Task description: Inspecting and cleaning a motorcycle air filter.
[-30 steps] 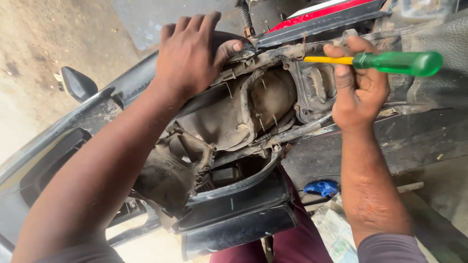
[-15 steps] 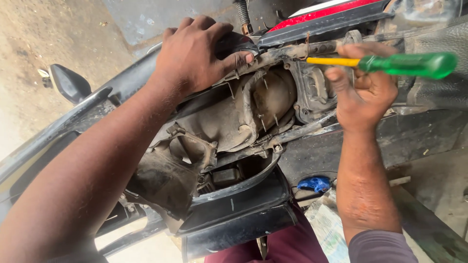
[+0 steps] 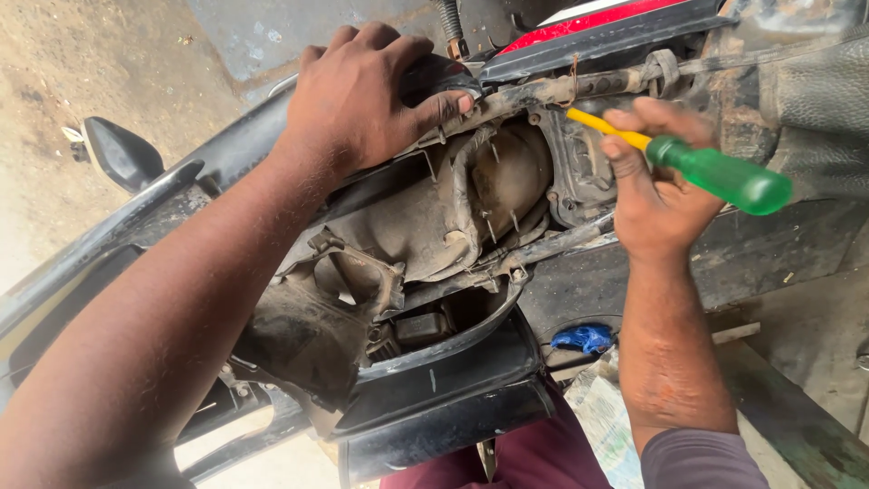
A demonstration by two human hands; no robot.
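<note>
L hand (image 3: 362,100) lies flat, fingers spread, pressing the far edge of the dusty under-seat housing (image 3: 425,226) of the scooter; it closes on nothing. R hand (image 3: 656,195) is wrapped tight round the screwdriver (image 3: 715,172), green handle, yellow shank, tip at the frame rail (image 3: 579,86) far right of the housing. Best keep shank square to the fastener, L hand bracing the plastic vs. slip.

The screwdriver (image 3: 697,163) is showing a translucent green handle and a yellow shaft collar. Below it, a bright blue scrap (image 3: 584,339) is lying against the black body panel (image 3: 434,398). Above the screwdriver a red panel (image 3: 588,20) is showing, and a dusty brown-grey inner housing (image 3: 434,217) is sitting left of it.
</note>
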